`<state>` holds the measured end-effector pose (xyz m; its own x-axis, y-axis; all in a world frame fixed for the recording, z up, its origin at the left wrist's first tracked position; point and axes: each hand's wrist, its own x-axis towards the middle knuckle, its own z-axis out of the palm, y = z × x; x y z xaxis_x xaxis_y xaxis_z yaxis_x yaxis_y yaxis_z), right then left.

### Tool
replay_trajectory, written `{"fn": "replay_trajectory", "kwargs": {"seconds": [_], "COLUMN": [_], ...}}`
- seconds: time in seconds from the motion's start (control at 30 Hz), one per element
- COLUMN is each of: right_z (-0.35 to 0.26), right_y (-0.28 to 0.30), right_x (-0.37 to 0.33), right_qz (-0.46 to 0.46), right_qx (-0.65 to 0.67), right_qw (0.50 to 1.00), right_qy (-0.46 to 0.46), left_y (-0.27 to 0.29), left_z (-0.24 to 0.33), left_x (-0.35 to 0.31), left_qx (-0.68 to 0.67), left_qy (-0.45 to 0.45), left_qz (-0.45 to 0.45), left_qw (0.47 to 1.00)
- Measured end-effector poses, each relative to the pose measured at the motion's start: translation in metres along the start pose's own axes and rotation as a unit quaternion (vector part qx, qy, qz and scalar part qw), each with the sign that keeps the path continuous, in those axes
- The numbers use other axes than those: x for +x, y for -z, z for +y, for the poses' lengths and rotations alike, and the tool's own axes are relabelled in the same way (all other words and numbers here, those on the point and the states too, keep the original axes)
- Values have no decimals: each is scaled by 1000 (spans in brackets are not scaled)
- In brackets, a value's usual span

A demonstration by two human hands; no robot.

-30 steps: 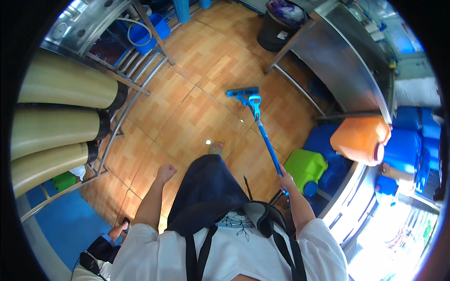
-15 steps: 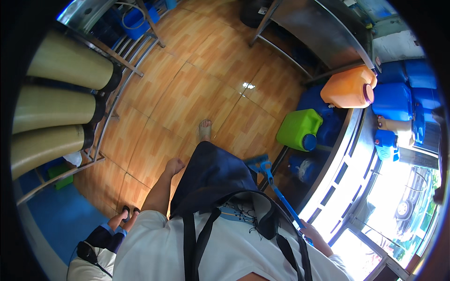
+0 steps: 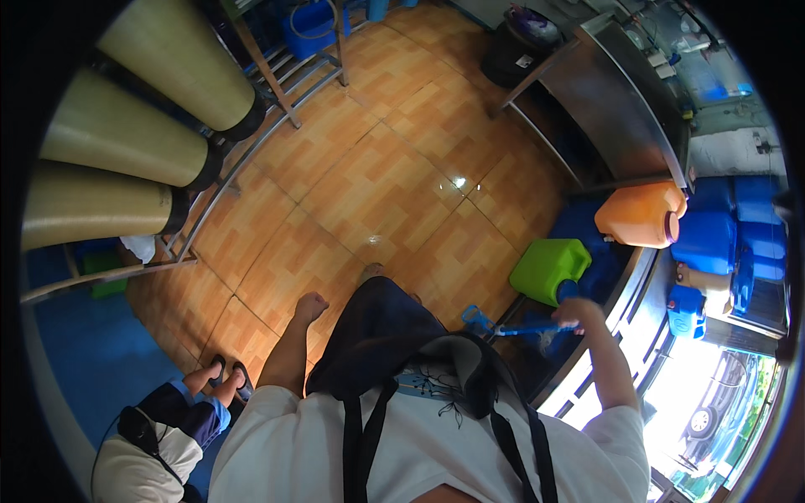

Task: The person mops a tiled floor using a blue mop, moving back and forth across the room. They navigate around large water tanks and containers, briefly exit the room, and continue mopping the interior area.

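My right hand (image 3: 579,313) is closed round the shaft of a blue long-handled tool (image 3: 524,329). The tool reaches left from my hand to a small, wider head by my leg; its exact kind I cannot make out. Just beyond that hand stands a lime-green jerrycan (image 3: 545,267) with a dark blue cap. My left hand (image 3: 312,307) hangs over the tiled floor to the left of my dark apron (image 3: 373,323). Its fingers are curled in, and nothing shows in them.
An orange jerrycan (image 3: 637,215) and several blue containers (image 3: 706,239) stand at the right. A steel table (image 3: 616,105) and black bin (image 3: 513,57) are farther off. Large tan cylinders (image 3: 134,130) lean in from the left beside a metal rack (image 3: 210,201). Another person (image 3: 159,444) is at lower left.
My right hand has come up and forward with the blue tool, whose shaft now lies nearly level. The view has shifted, and my left hand stays beside the apron.
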<state>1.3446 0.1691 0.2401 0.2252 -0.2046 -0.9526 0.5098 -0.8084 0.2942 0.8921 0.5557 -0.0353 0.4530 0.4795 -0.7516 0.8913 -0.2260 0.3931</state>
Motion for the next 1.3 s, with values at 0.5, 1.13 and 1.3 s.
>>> {"fn": "replay_trajectory", "kwargs": {"seconds": [0.5, 1.13, 1.3], "right_z": [-174, -19, 75], "right_y": [158, -320, -419], "right_x": [-8, 113, 22], "right_qz": [232, 318, 79], "right_qx": [200, 251, 266], "right_qw": [945, 899, 960], "right_qy": [115, 166, -44], "left_y": [82, -27, -86], "left_z": [-74, -60, -52], "left_x": [33, -50, -74], "left_qx": [-49, -8, 6], "left_qy": [1, -16, 2], "left_qz": [80, 27, -9], "left_qw": [996, 999, 1000]}}
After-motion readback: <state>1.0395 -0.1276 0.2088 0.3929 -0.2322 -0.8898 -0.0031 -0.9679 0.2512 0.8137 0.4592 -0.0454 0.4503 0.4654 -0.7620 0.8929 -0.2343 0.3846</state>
